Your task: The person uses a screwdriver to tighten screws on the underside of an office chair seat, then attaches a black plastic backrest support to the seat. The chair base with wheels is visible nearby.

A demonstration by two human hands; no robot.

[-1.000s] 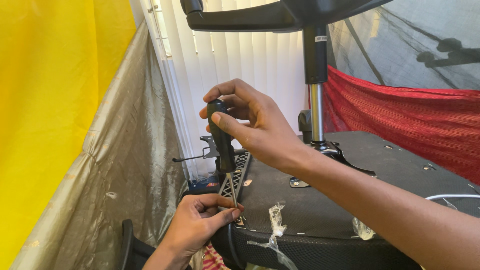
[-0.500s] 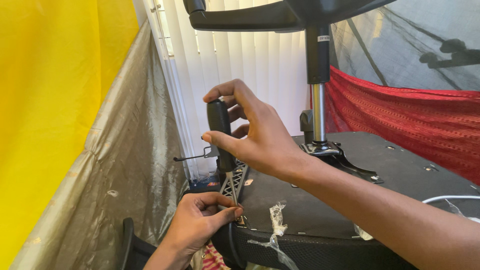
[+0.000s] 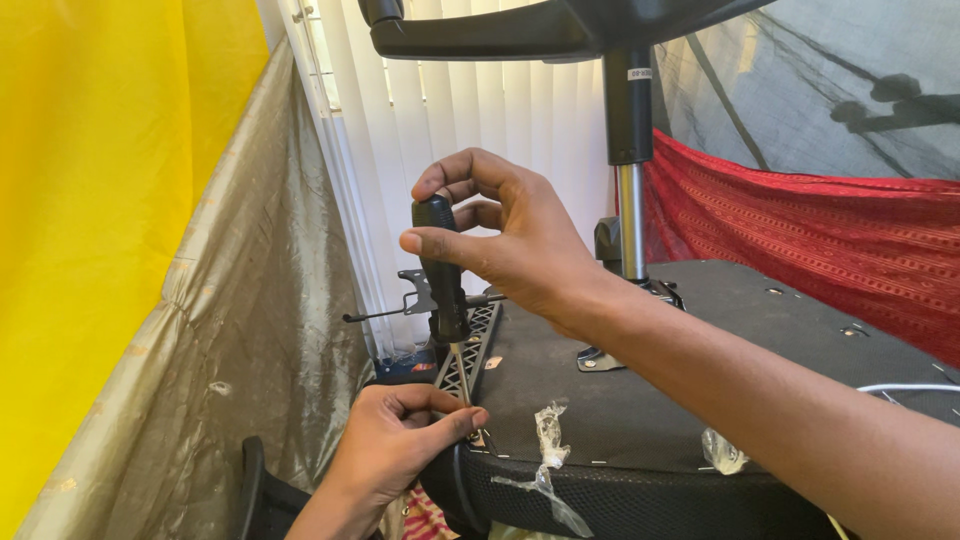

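Head view is filled by an upturned office chair, whose black seat underside (image 3: 720,370) lies flat and faces up across the lower right. A screwdriver (image 3: 443,270) with a black handle is held upright just past the seat's left edge; its thin metal shaft runs down from the handle to a point at the seat's rim. The right hand (image 3: 510,240) is wrapped around the top of the handle, with the thumb pressed on the near side and the fingers curled over the far side, so that hand is clamped on the screwdriver. The left hand (image 3: 405,440) comes up from the bottom edge and is pinched together at the lower end of the shaft, thumb and forefinger closed on the tip where it meets the seat; whether a screw is held there cannot be told. Behind the shaft a black perforated metal bracket (image 3: 472,345) slopes along the seat's edge, and a thin lever (image 3: 385,313) sticks out to the left from it. A chrome and black column (image 3: 630,170) rises from the seat to the chair base (image 3: 540,25), which spans the top of the view. Scraps of clear plastic wrap (image 3: 545,450) are stuck to the seat's near edge. White vertical blinds (image 3: 500,120) hang behind, a yellow sheet (image 3: 90,200) and a grey shiny cloth (image 3: 240,340) are seen on the left, and a red cloth (image 3: 820,240) is draped on the right.
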